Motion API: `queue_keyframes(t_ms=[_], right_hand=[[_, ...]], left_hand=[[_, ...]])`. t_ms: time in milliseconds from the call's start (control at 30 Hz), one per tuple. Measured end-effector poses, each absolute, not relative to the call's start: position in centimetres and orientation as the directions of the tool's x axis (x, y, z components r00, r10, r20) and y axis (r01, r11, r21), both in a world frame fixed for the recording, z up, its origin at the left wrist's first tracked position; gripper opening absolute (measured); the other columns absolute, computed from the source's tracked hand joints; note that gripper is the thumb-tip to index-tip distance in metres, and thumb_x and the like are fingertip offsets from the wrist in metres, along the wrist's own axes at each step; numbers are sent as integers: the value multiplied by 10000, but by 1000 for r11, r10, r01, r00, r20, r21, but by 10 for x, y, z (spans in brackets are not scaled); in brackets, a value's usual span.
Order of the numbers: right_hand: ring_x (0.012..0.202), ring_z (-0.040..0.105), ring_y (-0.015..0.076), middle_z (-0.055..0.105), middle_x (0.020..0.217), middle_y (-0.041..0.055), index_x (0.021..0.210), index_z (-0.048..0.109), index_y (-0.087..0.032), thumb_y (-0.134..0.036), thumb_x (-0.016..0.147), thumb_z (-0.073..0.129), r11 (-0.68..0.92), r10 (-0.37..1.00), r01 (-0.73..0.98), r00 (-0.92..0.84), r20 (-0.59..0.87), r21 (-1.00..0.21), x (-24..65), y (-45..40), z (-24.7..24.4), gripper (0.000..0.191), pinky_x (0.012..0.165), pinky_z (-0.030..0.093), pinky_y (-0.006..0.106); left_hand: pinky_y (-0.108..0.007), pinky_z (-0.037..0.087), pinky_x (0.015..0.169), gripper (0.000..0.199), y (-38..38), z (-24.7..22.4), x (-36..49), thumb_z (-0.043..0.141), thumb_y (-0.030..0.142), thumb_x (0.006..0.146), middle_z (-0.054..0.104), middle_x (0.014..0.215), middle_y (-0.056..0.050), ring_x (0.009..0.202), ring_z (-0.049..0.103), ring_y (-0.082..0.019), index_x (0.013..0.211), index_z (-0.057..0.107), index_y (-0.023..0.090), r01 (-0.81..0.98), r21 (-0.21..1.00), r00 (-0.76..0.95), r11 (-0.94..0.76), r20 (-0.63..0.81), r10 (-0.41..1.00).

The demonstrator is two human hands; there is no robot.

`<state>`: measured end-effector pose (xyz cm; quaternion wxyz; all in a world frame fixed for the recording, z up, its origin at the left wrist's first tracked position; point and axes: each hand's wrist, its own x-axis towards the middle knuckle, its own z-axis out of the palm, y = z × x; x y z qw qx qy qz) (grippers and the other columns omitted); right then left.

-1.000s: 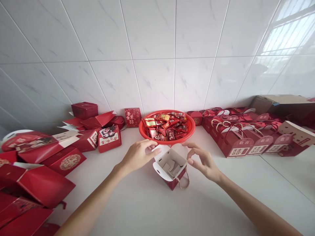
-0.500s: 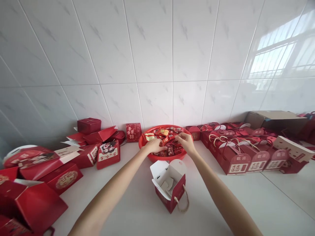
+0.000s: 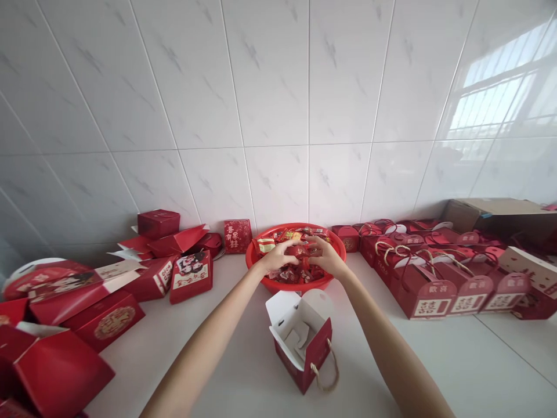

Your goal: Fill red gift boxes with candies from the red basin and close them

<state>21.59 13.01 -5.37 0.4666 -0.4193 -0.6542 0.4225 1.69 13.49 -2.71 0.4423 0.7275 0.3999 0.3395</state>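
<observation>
Head view: well to the left of a red basin (image 3: 253,261), a heap of red boxes (image 3: 89,319) is piled, several with flaps raised. Nearer the basin on that side, a box with a cartoon print (image 3: 190,277) is laid, and just beside the rim a patterned red box (image 3: 237,236) is stood upright. Over the basin's left half the left hand (image 3: 277,259) is held, its thumb parted from its curved fingers. By the basin wrapped sweets (image 3: 288,274) are held in a heap; whether any is touched by the fingertips cannot be clearly made out. Just in front of the basin an open gift box (image 3: 300,342) is set, its white lining exposed and a rope handle (image 3: 336,371) hung at its right. Over the basin's right half the right hand (image 3: 327,255) is held, fingers spread and bent, facing the left. Right of the basin, handled boxes (image 3: 435,290) are ranged in rows, with a cardboard carton (image 3: 491,208) behind.
</observation>
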Motion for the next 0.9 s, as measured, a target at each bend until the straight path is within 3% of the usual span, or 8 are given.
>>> queue_keyframes(t_ms=[100, 200, 233, 333, 467, 567, 767, 900], right_hand=[[810, 664, 184, 675, 1141, 69, 1198, 649, -234, -197, 615, 739, 357, 916, 167, -255, 309, -919, 215, 129, -54, 591, 766, 553, 352], [750, 645, 198, 706, 867, 40, 893, 699, -202, -327, 716, 704, 410, 901, 186, -234, 365, -893, 213, 128, -54, 217, 741, 536, 348], [710, 632, 199, 687, 768, 33, 788, 678, -197, -375, 757, 673, 420, 898, 199, -229, 375, -885, 213, 128, -55, 181, 708, 526, 342], [623, 597, 194, 628, 615, 24, 622, 592, -203, -490, 816, 624, 417, 904, 246, -206, 374, -875, 214, 128, -56, 348, 626, 499, 326], [646, 628, 211, 605, 599, 18, 607, 531, -219, -556, 806, 639, 374, 927, 227, -124, 354, -900, 216, 130, -58, 406, 605, 513, 317], [639, 625, 207, 575, 596, 9, 606, 497, -223, -574, 802, 629, 363, 932, 214, -99, 350, -907, 216, 131, -59, 423, 601, 515, 315], [653, 608, 189, 581, 647, 7, 639, 487, -224, -585, 758, 674, 348, 937, 206, -108, 332, -915, 216, 134, -60, 424, 621, 526, 321], [627, 602, 179, 568, 657, -5, 665, 461, -229, -583, 713, 717, 323, 944, 120, -111, 310, -939, 216, 134, -61, 439, 616, 553, 346]], left_hand=[[-386, 523, 961, 549, 130, -24, 20, 675, 351, 736, 722, 1208, -88, 1080, 690, -261, 1266, 649, 212, 189, 977, 488, -101, -4, 873], [-376, 546, 897, 508, 129, -23, 21, 549, 538, 867, 777, 954, -85, 938, 735, -252, 1197, 684, 176, 146, 989, 554, 38, -113, 825], [-370, 554, 869, 525, 129, -24, 22, 516, 585, 891, 779, 892, -82, 897, 740, -248, 1160, 700, 174, 148, 988, 548, 52, -125, 827], [-364, 566, 788, 546, 130, -26, 21, 543, 658, 886, 768, 783, -75, 779, 735, -237, 1050, 726, 171, 143, 989, 481, 37, -102, 871], [-377, 569, 816, 474, 129, -27, 21, 814, 586, 699, 758, 804, -45, 772, 719, -220, 883, 711, 161, 111, 993, 420, -42, -9, 908], [-398, 563, 864, 492, 130, -28, 20, 897, 548, 577, 748, 824, -10, 817, 709, -215, 807, 690, 166, 121, 988, 397, -100, 44, 917], [-438, 530, 954, 425, 135, -32, 15, 912, 437, 575, 739, 857, -17, 909, 695, -223, 817, 712, 151, 52, 991, 411, -120, 88, 908], [-421, 528, 952, 348, 135, -31, 12, 888, 395, 602, 738, 838, -23, 863, 684, -200, 794, 724, 155, 32, 998, 391, -58, 41, 920]])
